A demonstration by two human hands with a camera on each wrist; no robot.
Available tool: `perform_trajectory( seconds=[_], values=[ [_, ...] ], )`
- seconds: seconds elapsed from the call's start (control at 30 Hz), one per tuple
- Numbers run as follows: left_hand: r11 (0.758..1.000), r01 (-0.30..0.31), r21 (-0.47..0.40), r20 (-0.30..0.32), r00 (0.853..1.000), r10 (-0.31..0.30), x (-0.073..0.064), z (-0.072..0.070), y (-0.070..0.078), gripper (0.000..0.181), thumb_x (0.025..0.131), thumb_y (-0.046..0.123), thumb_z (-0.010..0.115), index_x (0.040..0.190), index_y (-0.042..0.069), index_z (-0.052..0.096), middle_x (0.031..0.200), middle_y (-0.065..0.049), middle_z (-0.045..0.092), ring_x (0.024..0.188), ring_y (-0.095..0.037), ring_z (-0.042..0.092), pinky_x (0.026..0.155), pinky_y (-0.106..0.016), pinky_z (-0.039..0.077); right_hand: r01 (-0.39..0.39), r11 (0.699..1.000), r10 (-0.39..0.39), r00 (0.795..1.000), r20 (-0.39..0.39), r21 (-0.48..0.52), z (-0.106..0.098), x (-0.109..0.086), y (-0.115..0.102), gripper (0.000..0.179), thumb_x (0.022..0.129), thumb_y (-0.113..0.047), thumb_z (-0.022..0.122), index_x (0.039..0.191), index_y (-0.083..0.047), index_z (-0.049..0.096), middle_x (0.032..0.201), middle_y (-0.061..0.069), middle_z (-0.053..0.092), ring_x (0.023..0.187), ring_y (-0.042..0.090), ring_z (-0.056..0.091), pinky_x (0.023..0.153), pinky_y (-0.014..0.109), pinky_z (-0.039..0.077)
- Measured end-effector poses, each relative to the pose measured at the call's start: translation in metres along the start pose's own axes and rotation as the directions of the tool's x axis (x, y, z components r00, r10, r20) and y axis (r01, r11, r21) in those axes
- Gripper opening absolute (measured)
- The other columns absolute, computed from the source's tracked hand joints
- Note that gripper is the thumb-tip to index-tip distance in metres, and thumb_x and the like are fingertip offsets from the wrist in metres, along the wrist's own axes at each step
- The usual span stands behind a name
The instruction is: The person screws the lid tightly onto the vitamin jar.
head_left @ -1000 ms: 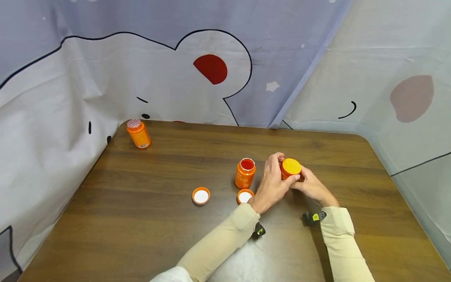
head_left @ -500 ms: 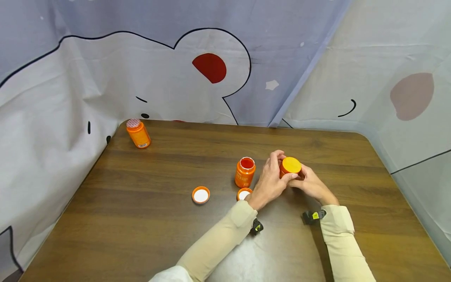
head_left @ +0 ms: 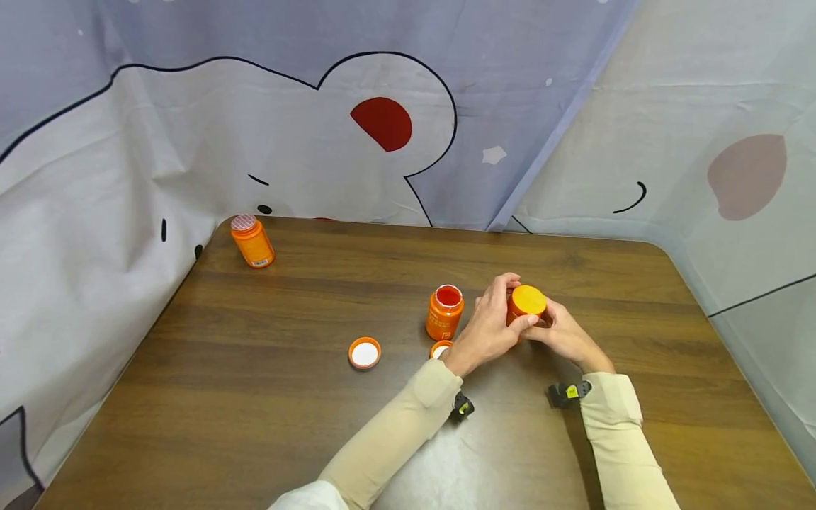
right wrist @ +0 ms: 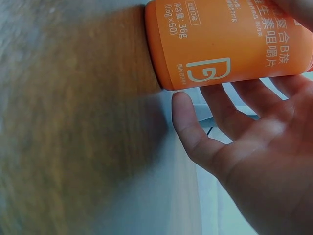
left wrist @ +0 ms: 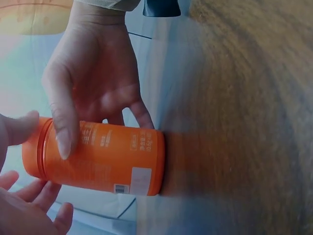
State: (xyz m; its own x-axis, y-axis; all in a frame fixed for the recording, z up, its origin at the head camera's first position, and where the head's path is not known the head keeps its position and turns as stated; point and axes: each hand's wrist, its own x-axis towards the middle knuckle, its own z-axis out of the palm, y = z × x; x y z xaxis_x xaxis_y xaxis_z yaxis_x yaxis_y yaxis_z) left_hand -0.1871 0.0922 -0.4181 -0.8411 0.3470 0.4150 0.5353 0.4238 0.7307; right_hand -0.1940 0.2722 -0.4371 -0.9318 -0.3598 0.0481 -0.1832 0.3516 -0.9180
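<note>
An orange vitamin bottle (head_left: 528,301) with its cap (head_left: 529,299) on stands upright between both hands at the right of the table. My left hand (head_left: 489,329) holds it near the top; in the left wrist view its thumb and fingers lie about the cap (left wrist: 33,147). My right hand (head_left: 570,341) grips the bottle body, thumb (left wrist: 64,139) in front and fingers (right wrist: 222,110) behind. Left of the hands is an uncapped orange bottle (head_left: 444,315) with a red inside. An upturned cap (head_left: 440,348) with a white liner lies before it, partly covered by my left wrist.
Another upturned orange cap (head_left: 365,353) lies farther left on the brown wooden table (head_left: 255,425). At the back left corner stands a capless orange bottle (head_left: 253,244) with a patterned seal over its mouth. A printed curtain (head_left: 287,142) hangs behind the table.
My left wrist has shifted slightly left and covers more of the near upturned cap. Both hands stay on the capped bottle, and the other bottles have not moved.
</note>
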Motion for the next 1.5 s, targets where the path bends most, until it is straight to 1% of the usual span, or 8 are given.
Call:
perform_trajectory(
  seconds=[0.17, 0.27, 0.37, 0.6, 0.9, 1.2, 1.37, 1.5],
  values=[
    [0.999, -0.019, 0.036, -0.066, 0.998, 0.021, 0.0002, 0.0042, 0.0023, 0.067, 0.077, 0.034, 0.072, 0.128, 0.009, 0.036, 0.12, -0.004, 0.047, 0.109, -0.015, 0.045, 0.09, -0.029, 0.035, 0.002, 1.0, -0.002, 1.0, -0.005, -0.029, -0.0002, 0.0001, -0.001, 0.051, 0.078, -0.002, 0.067, 0.124, 0.003, 0.047, 0.108, 0.002, 0.055, 0.095, 0.013, 0.052, 0.084, 0.017, 0.042],
    [0.996, -0.046, 0.076, -0.131, 0.99, 0.056, 0.0003, 0.0056, 0.004, 0.067, 0.074, 0.034, 0.075, 0.124, 0.008, 0.039, 0.115, -0.005, 0.049, 0.106, -0.016, 0.047, 0.092, -0.028, 0.035, 0.0, 1.0, 0.0, 1.0, 0.001, -0.029, 0.0002, 0.0, -0.0024, 0.051, 0.079, -0.002, 0.067, 0.125, 0.002, 0.046, 0.109, 0.005, 0.054, 0.095, 0.013, 0.053, 0.085, 0.018, 0.042],
    [0.993, -0.057, 0.107, -0.159, 0.984, 0.073, -0.0004, 0.0064, 0.0058, 0.067, 0.073, 0.033, 0.076, 0.123, 0.007, 0.04, 0.114, -0.005, 0.05, 0.104, -0.017, 0.047, 0.09, -0.028, 0.037, 0.001, 0.999, -0.001, 1.0, 0.007, -0.033, 0.0003, 0.0002, -0.0028, 0.053, 0.079, -0.002, 0.067, 0.127, 0.002, 0.044, 0.111, 0.006, 0.053, 0.096, 0.012, 0.052, 0.085, 0.017, 0.042],
    [0.991, -0.016, 0.132, -0.134, 0.99, 0.034, -0.0021, 0.0066, 0.007, 0.065, 0.075, 0.032, 0.076, 0.124, 0.008, 0.04, 0.115, -0.004, 0.05, 0.106, -0.017, 0.047, 0.09, -0.027, 0.038, -0.005, 1.0, 0.006, 1.0, 0.015, -0.022, 0.0004, 0.0012, -0.0016, 0.054, 0.079, -0.002, 0.066, 0.128, 0.003, 0.043, 0.111, 0.008, 0.051, 0.095, 0.014, 0.052, 0.084, 0.017, 0.042],
    [0.986, -0.035, 0.164, -0.117, 0.992, 0.055, -0.0014, 0.0047, 0.0044, 0.056, 0.079, 0.032, 0.071, 0.121, 0.008, 0.043, 0.113, -0.002, 0.053, 0.102, -0.014, 0.049, 0.082, -0.026, 0.039, 0.005, 1.0, -0.005, 1.0, 0.015, -0.006, -0.0001, 0.001, -0.0004, 0.053, 0.079, -0.005, 0.068, 0.126, 0.001, 0.044, 0.11, 0.006, 0.054, 0.094, 0.015, 0.053, 0.084, 0.017, 0.043],
    [0.975, -0.058, 0.217, -0.101, 0.992, 0.081, 0.0001, 0.0057, 0.0038, 0.045, 0.08, 0.028, 0.071, 0.109, 0.009, 0.043, 0.102, -0.002, 0.054, 0.093, -0.014, 0.05, 0.074, -0.023, 0.038, 0.043, 0.998, -0.043, 0.999, 0.021, 0.04, 0.0008, 0.0002, -0.0011, 0.051, 0.078, 0.0, 0.066, 0.124, 0.004, 0.044, 0.106, 0.0, 0.055, 0.092, 0.013, 0.054, 0.083, 0.017, 0.044],
    [0.983, -0.056, 0.175, -0.092, 0.993, 0.072, 0.0005, 0.0059, 0.0017, 0.044, 0.079, 0.027, 0.071, 0.107, 0.009, 0.042, 0.103, -0.002, 0.054, 0.092, -0.015, 0.051, 0.075, -0.023, 0.038, 0.044, 0.998, -0.046, 0.998, 0.031, 0.052, 0.0004, 0.0001, 0.0001, 0.053, 0.078, 0.0, 0.066, 0.126, 0.003, 0.043, 0.107, 0.001, 0.056, 0.093, 0.014, 0.054, 0.083, 0.019, 0.044],
    [0.998, -0.032, 0.059, -0.086, 0.996, 0.038, 0.0012, 0.0037, 0.0, 0.05, 0.078, 0.027, 0.073, 0.112, 0.009, 0.04, 0.105, -0.003, 0.054, 0.095, -0.015, 0.053, 0.082, -0.02, 0.041, 0.035, 0.998, -0.038, 0.998, 0.046, 0.056, -0.0009, 0.0008, 0.0007, 0.053, 0.079, -0.002, 0.066, 0.127, 0.001, 0.044, 0.109, 0.002, 0.056, 0.094, 0.016, 0.054, 0.084, 0.021, 0.044]
  ],
)
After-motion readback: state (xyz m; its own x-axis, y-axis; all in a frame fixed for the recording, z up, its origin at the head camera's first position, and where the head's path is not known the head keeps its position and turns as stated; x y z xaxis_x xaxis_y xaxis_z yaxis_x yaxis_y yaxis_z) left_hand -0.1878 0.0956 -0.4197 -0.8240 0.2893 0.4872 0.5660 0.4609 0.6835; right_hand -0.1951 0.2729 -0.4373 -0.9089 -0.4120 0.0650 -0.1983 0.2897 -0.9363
